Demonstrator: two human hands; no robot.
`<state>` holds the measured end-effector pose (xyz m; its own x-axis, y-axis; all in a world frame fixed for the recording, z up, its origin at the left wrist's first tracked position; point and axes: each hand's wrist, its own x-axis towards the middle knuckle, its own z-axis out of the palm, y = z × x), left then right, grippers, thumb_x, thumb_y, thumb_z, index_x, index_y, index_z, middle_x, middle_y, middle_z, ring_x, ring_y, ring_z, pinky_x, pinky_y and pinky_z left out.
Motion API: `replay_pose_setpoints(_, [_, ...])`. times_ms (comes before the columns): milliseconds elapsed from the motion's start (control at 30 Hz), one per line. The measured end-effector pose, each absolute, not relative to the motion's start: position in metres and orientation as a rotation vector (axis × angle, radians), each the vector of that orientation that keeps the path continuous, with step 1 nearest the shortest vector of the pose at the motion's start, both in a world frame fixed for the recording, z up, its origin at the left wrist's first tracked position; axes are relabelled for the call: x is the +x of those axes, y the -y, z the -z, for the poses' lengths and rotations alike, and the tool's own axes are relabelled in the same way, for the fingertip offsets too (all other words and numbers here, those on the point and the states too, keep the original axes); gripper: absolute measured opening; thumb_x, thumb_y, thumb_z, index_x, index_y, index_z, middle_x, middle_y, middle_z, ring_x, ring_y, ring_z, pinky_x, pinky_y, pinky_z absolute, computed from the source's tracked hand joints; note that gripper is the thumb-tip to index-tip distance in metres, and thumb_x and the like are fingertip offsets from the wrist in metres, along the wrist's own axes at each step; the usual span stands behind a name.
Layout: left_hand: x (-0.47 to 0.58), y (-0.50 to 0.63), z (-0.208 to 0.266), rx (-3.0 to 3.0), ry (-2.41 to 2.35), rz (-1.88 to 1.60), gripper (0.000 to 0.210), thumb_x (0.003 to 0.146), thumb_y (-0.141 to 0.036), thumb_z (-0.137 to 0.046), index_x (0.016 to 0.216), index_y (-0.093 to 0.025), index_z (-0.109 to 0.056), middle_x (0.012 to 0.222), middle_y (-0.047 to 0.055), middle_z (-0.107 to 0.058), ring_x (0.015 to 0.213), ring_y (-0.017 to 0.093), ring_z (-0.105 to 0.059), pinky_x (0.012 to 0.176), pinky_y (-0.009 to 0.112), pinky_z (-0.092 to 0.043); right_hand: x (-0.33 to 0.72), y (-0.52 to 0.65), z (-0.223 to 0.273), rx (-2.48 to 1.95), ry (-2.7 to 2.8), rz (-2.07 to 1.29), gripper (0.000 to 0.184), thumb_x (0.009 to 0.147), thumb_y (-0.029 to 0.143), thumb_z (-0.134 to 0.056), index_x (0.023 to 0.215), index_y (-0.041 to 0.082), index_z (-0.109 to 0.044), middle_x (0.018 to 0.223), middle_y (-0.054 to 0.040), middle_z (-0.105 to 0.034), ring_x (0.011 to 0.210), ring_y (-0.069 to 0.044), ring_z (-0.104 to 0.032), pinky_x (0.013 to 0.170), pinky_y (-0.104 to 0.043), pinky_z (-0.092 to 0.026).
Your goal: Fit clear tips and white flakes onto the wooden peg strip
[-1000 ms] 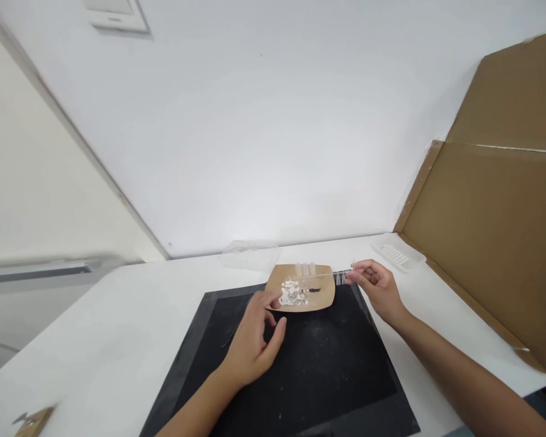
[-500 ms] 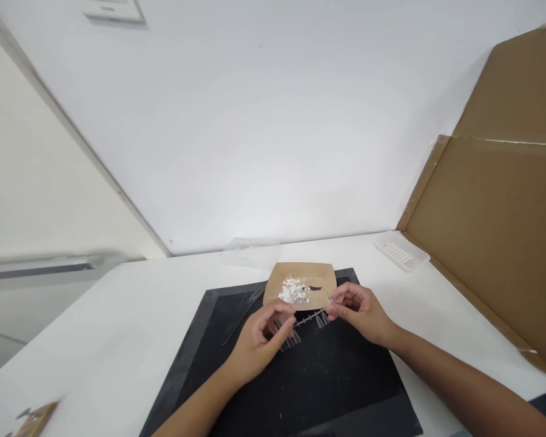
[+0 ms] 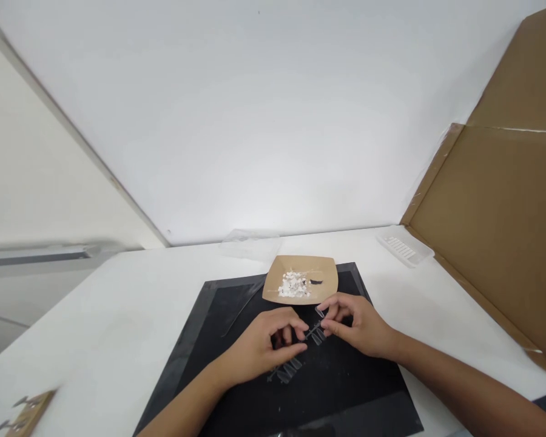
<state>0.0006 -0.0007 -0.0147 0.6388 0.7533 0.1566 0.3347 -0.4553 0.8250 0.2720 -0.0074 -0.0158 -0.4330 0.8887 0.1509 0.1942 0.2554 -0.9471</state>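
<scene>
Standing in the room, I note a clear plastic strip of nail-shaped tips [image 3: 316,331] held low over a black mat [image 3: 346,388], slanting from near the left palm up towards the right fingertips. The left hand [image 3: 275,343] pinches it along its length between thumb and curled fingers; the right hand [image 3: 357,325] pinches its far end, the fingertips close together (whether on the bar or on one of the tips, I cannot tell). Two points of hold presumably keep so light and narrow a piece from twisting, while the dark surface would make the transparent plastic easier to see. Just beyond the hands, a brown paper tray [image 3: 330,270] rests on the mat's back edge and bears a heap of white fragments [image 3: 294,285] and a dark sliver [image 3: 316,281], its raised sides likely containing the loose bits. Further back on the white table [image 3: 86,340] lie a crumpled clear wrapper [image 3: 249,244] and, near the cardboard panel [image 3: 491,255], a translucent slotted dish [image 3: 404,250], both well apart from the hands
</scene>
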Motion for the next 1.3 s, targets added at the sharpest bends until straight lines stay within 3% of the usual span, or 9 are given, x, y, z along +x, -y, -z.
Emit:
replay_pose_setpoints(133, [0.003, 0.000, 0.012, 2.035, -0.941, -0.548, 0.018, 0.091, -0.033, -0.077, 0.104, -0.021, -0.078, 0.090, 0.003, -0.074, 0.068, 0.011, -0.066, 0.058, 0.018, -0.049, 0.274, 0.010, 0.016, -1.013, 1.898, -1.171, 0.023, 0.094, 0.026, -0.073, 0.116, 0.023, -0.070, 0.084, -0.0008, -0.074, 0.075, -0.019, -0.078, 0.068, -0.028, -0.059])
replay_pose_setpoints(300, [0.004, 0.000, 0.009, 2.011, -0.988, -0.512, 0.016, 0.093, -0.035, -0.075, 0.099, -0.021, -0.081, 0.084, 0.002, -0.075, 0.066, 0.011, -0.065, 0.059, 0.020, -0.048, 0.275, 0.009, 0.022, -0.970, 2.033, -0.981, 0.022, 0.092, 0.018, -0.070, 0.113, 0.023, -0.070, 0.088, -0.0016, -0.075, 0.076, -0.016, -0.074, 0.072, -0.028, -0.058])
replay_pose_setpoints(567, [0.006, 0.001, 0.005, 1.934, -0.987, -0.542, 0.018, 0.094, -0.037, -0.075, 0.098, -0.021, -0.083, 0.084, 0.003, -0.076, 0.066, 0.012, -0.066, 0.062, 0.022, -0.050, 0.276, 0.004, 0.025, -0.847, 1.980, -1.042, 0.025, 0.096, 0.019, -0.067, 0.120, 0.023, -0.073, 0.093, -0.0032, -0.076, 0.078, -0.017, -0.077, 0.072, -0.026, -0.060])
replay_pose_setpoints(667, [0.006, 0.000, 0.007, 1.954, -0.997, -0.550, 0.019, 0.094, -0.037, -0.075, 0.098, -0.021, -0.083, 0.085, 0.003, -0.076, 0.067, 0.012, -0.066, 0.062, 0.022, -0.050, 0.276, 0.005, 0.020, -0.843, 1.971, -1.054, 0.024, 0.095, 0.017, -0.068, 0.117, 0.024, -0.077, 0.104, -0.0052, -0.079, 0.079, -0.016, -0.079, 0.072, -0.025, -0.060])
replay_pose_setpoints(800, [0.006, -0.001, 0.007, 1.974, -0.999, -0.543, 0.019, 0.094, -0.038, -0.075, 0.098, -0.021, -0.083, 0.085, 0.003, -0.076, 0.068, 0.012, -0.065, 0.062, 0.022, -0.049, 0.275, 0.006, 0.017, -0.856, 1.961, -1.087, 0.013, 0.098, 0.021, -0.068, 0.104, 0.022, -0.079, 0.097, -0.0046, -0.079, 0.076, -0.015, -0.078, 0.067, -0.023, -0.058])
replay_pose_setpoints(967, [0.006, -0.001, 0.006, 1.957, -1.006, -0.527, 0.021, 0.094, -0.039, -0.074, 0.097, -0.020, -0.083, 0.084, 0.003, -0.075, 0.067, 0.012, -0.065, 0.061, 0.022, -0.048, 0.277, 0.004, 0.019, -0.852, 2.000, -1.055, 0.011, 0.099, 0.025, -0.069, 0.095, 0.022, -0.079, 0.082, -0.0026, -0.080, 0.076, -0.016, -0.077, 0.072, -0.025, -0.058])
replay_pose_setpoints(1300, [0.005, -0.001, 0.008, 1.971, -0.997, -0.538, 0.020, 0.094, -0.039, -0.075, 0.096, -0.021, -0.082, 0.086, 0.003, -0.075, 0.068, 0.012, -0.066, 0.062, 0.021, -0.049, 0.283, -0.001, 0.020, -0.921, 2.009, -1.009, 0.017, 0.093, 0.036, -0.078, 0.102, 0.022, -0.081, 0.093, -0.0050, -0.079, 0.079, -0.017, -0.074, 0.073, -0.027, -0.059])
